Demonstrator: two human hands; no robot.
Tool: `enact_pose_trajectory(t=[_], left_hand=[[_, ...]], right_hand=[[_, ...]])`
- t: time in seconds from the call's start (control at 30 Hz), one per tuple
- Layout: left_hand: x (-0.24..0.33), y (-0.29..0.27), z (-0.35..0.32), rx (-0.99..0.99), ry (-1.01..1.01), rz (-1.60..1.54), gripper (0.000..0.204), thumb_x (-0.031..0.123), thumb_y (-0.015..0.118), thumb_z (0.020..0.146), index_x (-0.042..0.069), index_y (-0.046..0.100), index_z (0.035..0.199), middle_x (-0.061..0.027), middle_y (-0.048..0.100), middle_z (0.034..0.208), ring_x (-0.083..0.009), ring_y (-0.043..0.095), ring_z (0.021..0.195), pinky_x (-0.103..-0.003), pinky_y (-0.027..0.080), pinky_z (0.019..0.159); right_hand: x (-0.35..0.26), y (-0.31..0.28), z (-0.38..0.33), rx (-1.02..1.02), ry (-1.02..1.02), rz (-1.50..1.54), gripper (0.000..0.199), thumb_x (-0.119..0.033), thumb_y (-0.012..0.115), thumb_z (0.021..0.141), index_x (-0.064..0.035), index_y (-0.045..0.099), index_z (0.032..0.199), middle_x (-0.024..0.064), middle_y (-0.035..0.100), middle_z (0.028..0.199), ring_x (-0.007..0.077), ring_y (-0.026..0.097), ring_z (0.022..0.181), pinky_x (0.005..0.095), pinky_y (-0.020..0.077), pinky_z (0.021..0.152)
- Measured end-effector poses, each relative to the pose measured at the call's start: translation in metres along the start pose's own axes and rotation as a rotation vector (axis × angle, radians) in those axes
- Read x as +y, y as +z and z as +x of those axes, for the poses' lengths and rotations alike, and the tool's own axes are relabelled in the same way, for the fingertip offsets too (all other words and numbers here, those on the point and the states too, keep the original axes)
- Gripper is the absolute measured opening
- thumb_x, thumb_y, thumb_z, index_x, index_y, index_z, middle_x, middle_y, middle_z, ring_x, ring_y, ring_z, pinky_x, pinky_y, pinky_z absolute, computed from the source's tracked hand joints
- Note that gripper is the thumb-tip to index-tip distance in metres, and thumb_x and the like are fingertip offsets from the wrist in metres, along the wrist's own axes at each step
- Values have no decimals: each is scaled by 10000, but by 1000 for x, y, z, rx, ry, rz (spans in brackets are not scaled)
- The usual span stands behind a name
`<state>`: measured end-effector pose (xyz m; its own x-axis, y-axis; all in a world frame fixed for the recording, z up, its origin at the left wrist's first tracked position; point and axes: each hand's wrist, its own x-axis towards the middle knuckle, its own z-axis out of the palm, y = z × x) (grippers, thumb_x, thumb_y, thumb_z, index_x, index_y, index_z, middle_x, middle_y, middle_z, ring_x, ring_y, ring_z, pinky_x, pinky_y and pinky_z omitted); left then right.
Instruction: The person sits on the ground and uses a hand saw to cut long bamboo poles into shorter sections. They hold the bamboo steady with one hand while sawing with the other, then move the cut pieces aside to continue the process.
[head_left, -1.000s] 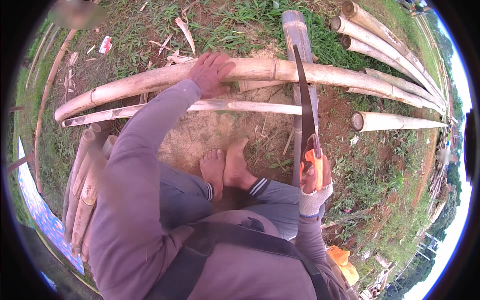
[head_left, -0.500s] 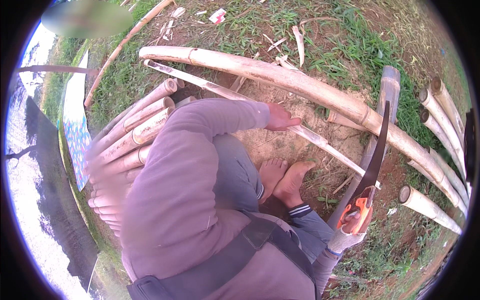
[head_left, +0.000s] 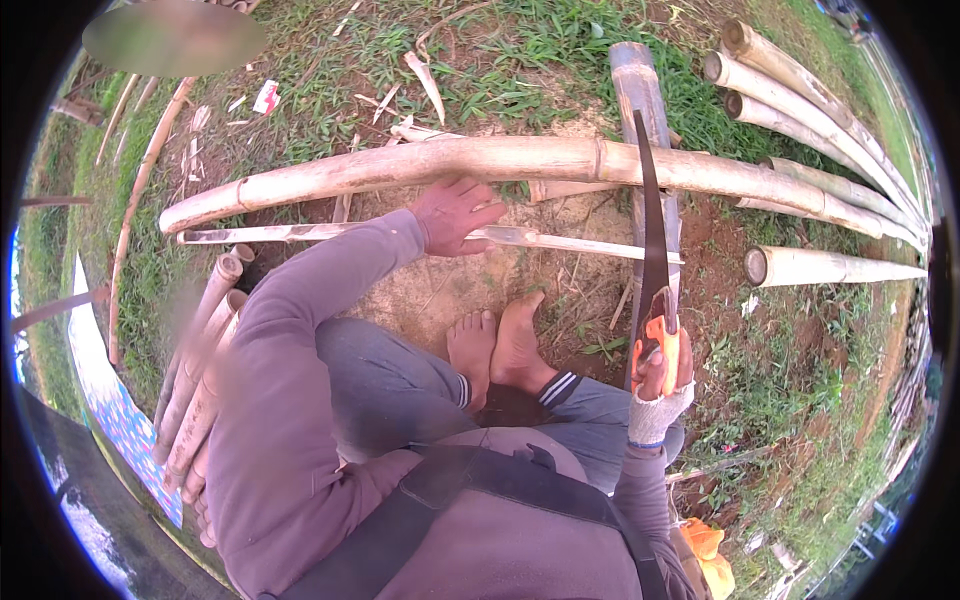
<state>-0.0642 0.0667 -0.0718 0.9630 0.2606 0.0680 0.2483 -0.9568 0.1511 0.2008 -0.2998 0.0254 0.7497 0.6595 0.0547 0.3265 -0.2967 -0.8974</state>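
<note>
My left hand (head_left: 460, 217) is open, fingers spread, between a thick pale bamboo pole (head_left: 380, 165) and a thin split bamboo strip (head_left: 575, 243). The hand covers part of the strip; whether it touches either one is hard to tell. In a whitish fingerless glove, my right hand (head_left: 660, 378) grips a handsaw (head_left: 654, 225) by its orange handle. The saw's dark curved blade points away from me and passes over the strip's right end and the pole in this view. Beneath both runs a greyish bamboo pole (head_left: 636, 85), laid crosswise.
Cut bamboo lengths (head_left: 200, 345) are stacked at my left. Several long poles (head_left: 800, 105) lie at the far right, with a single pole (head_left: 830, 266) nearer. My bare feet (head_left: 510, 345) are just below the strip. An orange bag-like thing (head_left: 706, 550) lies lower right.
My left hand has let go of the bamboo strip and opened its fingers. My right hand still holds the saw. The view has turned, shifting the whole scene.
</note>
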Motion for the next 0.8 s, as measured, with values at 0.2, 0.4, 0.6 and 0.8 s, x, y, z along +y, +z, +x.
enact_pose_trajectory(t=[0.2, 0.4, 0.6, 0.8], left_hand=[[-25, -15, 88, -53, -416, -31, 960, 433, 914, 816, 167, 442, 1608, -235, 644, 1418, -438, 657, 1315, -543, 531, 1112], [-31, -21, 96, -307, -545, -200, 916, 379, 929, 782, 170, 482, 1553, -243, 671, 1331, -458, 688, 1254, -553, 568, 1046], [-24, -26, 89, -243, -559, -190, 921, 383, 928, 764, 159, 488, 1541, -242, 679, 1326, -448, 695, 1247, -555, 570, 1040], [-29, -22, 92, -248, -560, -185, 905, 395, 932, 766, 161, 495, 1523, -233, 687, 1335, -436, 693, 1262, -556, 556, 1060]], right_hand=[[-7, -8, -4, -51, 58, 39, 595, -339, 686, 1085, 10, 518, 1536, 157, 690, 1219, 131, 666, 750, 278, 555, 652], [-8, -13, -6, -59, -75, -11, 526, -282, 679, 1078, 22, 538, 1483, 178, 640, 1312, 215, 721, 1001, 342, 598, 870], [-19, -16, -3, -88, 123, 36, 565, -335, 655, 1092, 33, 538, 1505, 196, 662, 1276, 241, 718, 1022, 369, 591, 894], [-14, -16, -3, -33, -23, -58, 563, -338, 647, 1099, 45, 559, 1502, 245, 668, 1329, 298, 718, 1092, 416, 593, 938]])
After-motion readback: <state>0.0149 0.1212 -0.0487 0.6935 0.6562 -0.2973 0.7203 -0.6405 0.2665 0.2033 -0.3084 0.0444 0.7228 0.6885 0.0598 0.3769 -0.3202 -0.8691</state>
